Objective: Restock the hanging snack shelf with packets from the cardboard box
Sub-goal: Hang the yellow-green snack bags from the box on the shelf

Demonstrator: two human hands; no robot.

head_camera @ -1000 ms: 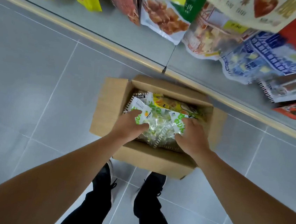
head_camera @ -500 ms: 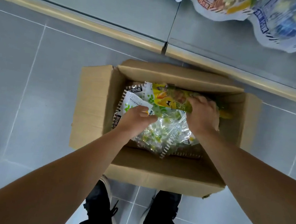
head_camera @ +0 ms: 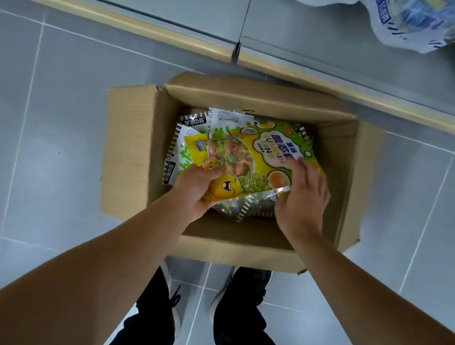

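Note:
An open cardboard box [head_camera: 128, 145] stands on the grey tiled floor below me. Inside it lie several snack packets. On top is a yellow-green candy packet [head_camera: 264, 159] with a cartoon lemon and a clear window. My left hand [head_camera: 199, 189] grips its near left corner. My right hand [head_camera: 302, 200] rests on its right edge with the fingers spread over it. Under it lie white and green packets [head_camera: 184, 145] with striped edges.
Hanging packets [head_camera: 405, 19] of the snack shelf show at the top right. A beige kick strip [head_camera: 124, 21] runs along the shelf base behind the box. My two dark shoes [head_camera: 241, 300] stand just in front of the box.
The yellow-green packet has come up on top of the pile. My left hand has shifted from the white-green packet to it, and my right hand has moved back to its right edge.

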